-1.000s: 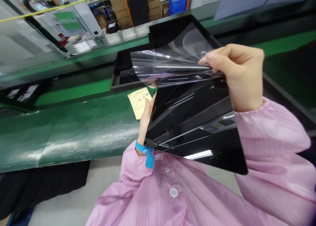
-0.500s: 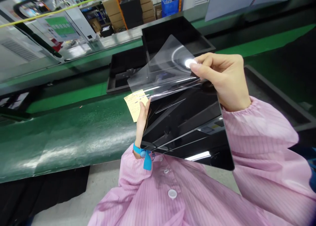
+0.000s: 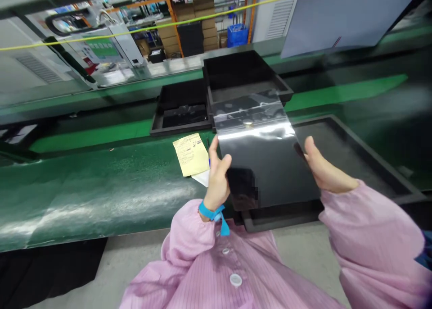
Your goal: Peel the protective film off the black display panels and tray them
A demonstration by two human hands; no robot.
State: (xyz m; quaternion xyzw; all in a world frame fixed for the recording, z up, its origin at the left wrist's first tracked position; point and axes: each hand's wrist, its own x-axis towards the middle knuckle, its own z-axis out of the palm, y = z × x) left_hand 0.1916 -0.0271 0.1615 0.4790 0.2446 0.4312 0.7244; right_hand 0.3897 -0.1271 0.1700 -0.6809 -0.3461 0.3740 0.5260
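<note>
Held up before me is a flat, glossy black screen panel [image 3: 273, 169] with rounded corners, tilted and reflecting light. Clear film [image 3: 249, 113] lies over its far end, wrinkled and shiny, reaching towards the black tray behind. My left hand [image 3: 218, 180], with a blue wrist strap [image 3: 212, 211], grips the panel's left edge, its thumb on the near face. At the right edge is my right hand [image 3: 329, 171], thumb raised along the side and fingers hidden behind the panel. A handwritten yellow note [image 3: 191, 155] lies left of my left hand.
Beyond the panel stand a deep black tray [image 3: 248, 95] and a lower black tray [image 3: 155, 124] holding dark flat pieces. Another black tray [image 3: 378, 156] lies to the right, partly under the panel. A green-topped bench edge [image 3: 101, 196] runs left. A yellow cord [image 3: 209, 16] crosses above.
My right hand has left the lifted corner of the clear film and moved down to the panel's right edge. The film has dropped flatter, and the panel has turned more upright in view.
</note>
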